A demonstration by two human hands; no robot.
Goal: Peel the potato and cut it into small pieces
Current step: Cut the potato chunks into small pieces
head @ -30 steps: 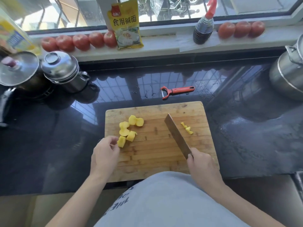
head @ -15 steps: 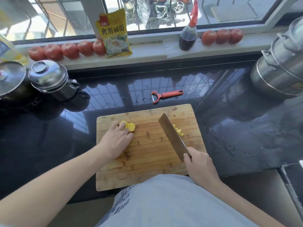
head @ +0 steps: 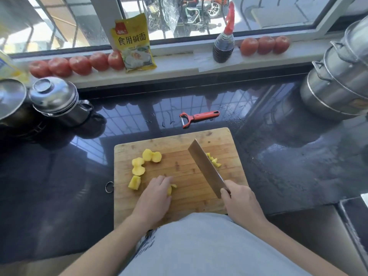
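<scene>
A wooden cutting board (head: pixel 185 198) lies on the dark counter in front of me. Several peeled yellow potato chunks (head: pixel 146 156) sit on its left half, and small cut pieces (head: pixel 214 161) lie behind the cleaver blade at the right. My left hand (head: pixel 154 196) is curled over a potato piece (head: pixel 170 189) near the board's middle, which mostly hides it. My right hand (head: pixel 238 202) grips the handle of the cleaver (head: pixel 206 166), whose blade slants up and to the left above the board.
A red peeler (head: pixel 197 117) lies on the wet counter behind the board. A lidded steel pot (head: pixel 56 101) stands at left, a large steel steamer (head: pixel 338 84) at right. Tomatoes (head: pixel 79 64), a yellow packet (head: pixel 133 43) and a sauce bottle (head: pixel 224 42) line the windowsill.
My left hand drew back from the far chunks toward me and now holds one piece nearer the board's middle. The cleaver stays raised in my right hand.
</scene>
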